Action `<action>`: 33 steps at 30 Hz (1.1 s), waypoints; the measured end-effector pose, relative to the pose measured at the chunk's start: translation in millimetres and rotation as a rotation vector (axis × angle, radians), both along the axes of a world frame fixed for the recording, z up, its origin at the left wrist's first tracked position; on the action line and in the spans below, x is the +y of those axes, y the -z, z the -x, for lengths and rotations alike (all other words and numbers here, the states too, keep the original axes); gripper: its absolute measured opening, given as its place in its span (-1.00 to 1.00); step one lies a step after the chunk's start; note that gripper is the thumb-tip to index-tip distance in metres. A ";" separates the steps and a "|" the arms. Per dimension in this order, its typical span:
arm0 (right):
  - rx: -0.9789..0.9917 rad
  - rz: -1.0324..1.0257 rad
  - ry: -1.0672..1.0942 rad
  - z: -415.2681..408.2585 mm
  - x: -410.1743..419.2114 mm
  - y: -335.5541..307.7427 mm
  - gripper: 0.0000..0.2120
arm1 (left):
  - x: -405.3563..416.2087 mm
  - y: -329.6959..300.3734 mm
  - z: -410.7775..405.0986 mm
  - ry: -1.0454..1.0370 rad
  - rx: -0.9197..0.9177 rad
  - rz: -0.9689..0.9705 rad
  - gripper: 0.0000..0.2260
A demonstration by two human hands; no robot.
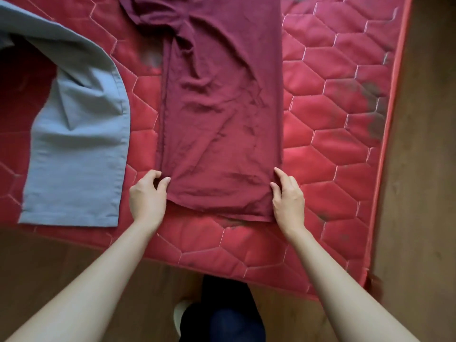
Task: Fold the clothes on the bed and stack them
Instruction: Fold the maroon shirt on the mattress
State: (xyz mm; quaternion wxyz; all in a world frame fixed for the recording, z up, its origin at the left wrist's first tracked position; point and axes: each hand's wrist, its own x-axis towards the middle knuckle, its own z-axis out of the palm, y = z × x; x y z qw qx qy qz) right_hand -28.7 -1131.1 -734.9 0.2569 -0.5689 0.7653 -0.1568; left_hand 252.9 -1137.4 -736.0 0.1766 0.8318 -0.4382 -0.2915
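Observation:
A maroon garment [222,114] lies lengthwise on the red quilted mattress [333,149], folded into a long narrow strip with its hem toward me. My left hand [148,196] pinches the strip's near left corner between thumb and fingers. My right hand [287,196] grips the near right corner, with the forefinger stretched along the edge. A grey-blue garment [74,144] lies unfolded to the left, curving toward the top left corner of the view.
The mattress's near edge runs just below my hands, and its right edge [385,144] borders a wooden floor [419,169]. My legs in dark trousers [227,314] stand at the bed's foot. Dark stains mark the mattress on its right side.

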 end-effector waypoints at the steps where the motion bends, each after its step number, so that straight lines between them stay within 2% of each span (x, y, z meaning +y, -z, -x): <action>1: 0.001 -0.012 -0.005 1.2 17.5 -1.1 -0.62 | 17.8 -1.1 1.1 -0.005 0.006 -0.011 -0.77; 9: 0.043 -0.082 0.019 3.0 142.7 -13.9 -0.63 | 139.1 -10.6 4.8 0.017 0.018 -0.106 -0.78; 11: 0.106 -0.109 0.028 3.4 162.4 -18.5 -0.63 | 161.0 -14.4 6.4 0.042 -0.014 -0.135 -0.78; 16: 0.324 0.040 -0.088 -2.2 164.1 -31.7 -0.56 | 172.5 -31.3 11.3 0.244 -0.131 0.048 -0.61; 20: 0.316 0.120 -0.238 -24.4 117.8 -38.2 -0.50 | 123.0 -40.8 16.7 0.452 -0.226 0.124 -0.54; 24: 0.273 0.088 -0.296 -55.2 47.4 -40.0 -0.46 | 36.1 -38.6 22.2 0.551 -0.271 0.163 -0.52; 29: 0.216 0.088 -0.346 -91.2 -49.3 -30.3 -0.43 | -77.1 -23.2 14.0 0.554 -0.349 0.141 -0.52; 33: 0.168 0.102 -0.442 -124.5 -117.4 -24.8 -0.42 | -151.8 -20.5 -12.8 0.472 -0.382 0.177 -0.54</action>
